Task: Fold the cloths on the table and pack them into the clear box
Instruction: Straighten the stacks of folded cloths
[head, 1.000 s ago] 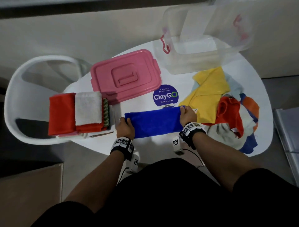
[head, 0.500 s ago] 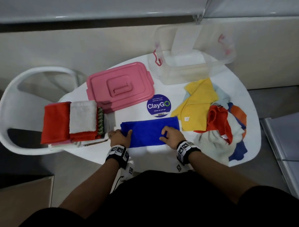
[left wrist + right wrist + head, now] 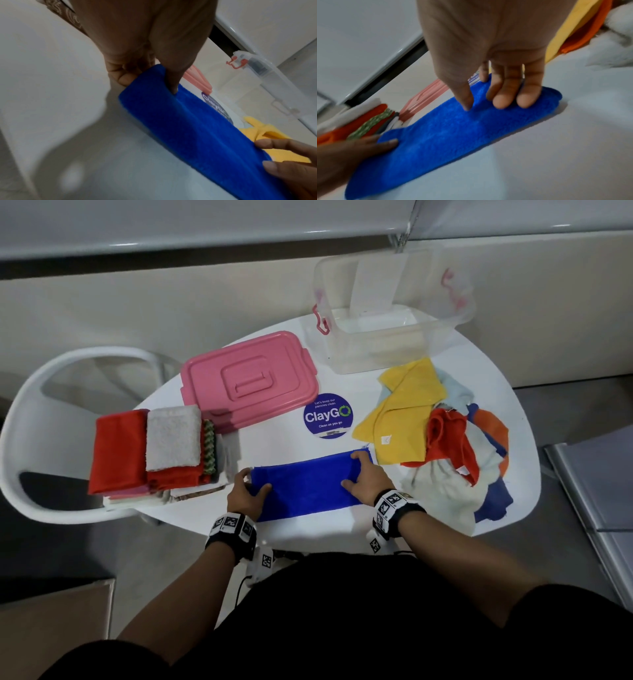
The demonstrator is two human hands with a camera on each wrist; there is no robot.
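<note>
A blue cloth (image 3: 308, 484) (image 3: 197, 128) (image 3: 445, 135) lies folded into a long strip near the front of the white table (image 3: 308, 534). My left hand (image 3: 251, 484) (image 3: 150, 75) pinches its left end, thumb on top and fingers curled at the edge. At the cloth's right end my right hand (image 3: 354, 470) (image 3: 484, 104) grips with bent fingers and thumb; that end looks slightly raised. The clear box (image 3: 376, 354) stands open at the back of the table. Unfolded cloths lie in a heap at the right: yellow (image 3: 404, 412), red (image 3: 448, 440), white (image 3: 442, 494).
A pink lid (image 3: 250, 378) lies at the back left, beside a round purple sticker (image 3: 328, 416). A stack of folded cloths (image 3: 154, 446), red and white on top, sits at the table's left edge. A white chair (image 3: 41, 412) stands behind it.
My right hand slid from the cloth's right end to its middle, then back out to the right end. The left hand stayed on the left end. The view tilted downward.
</note>
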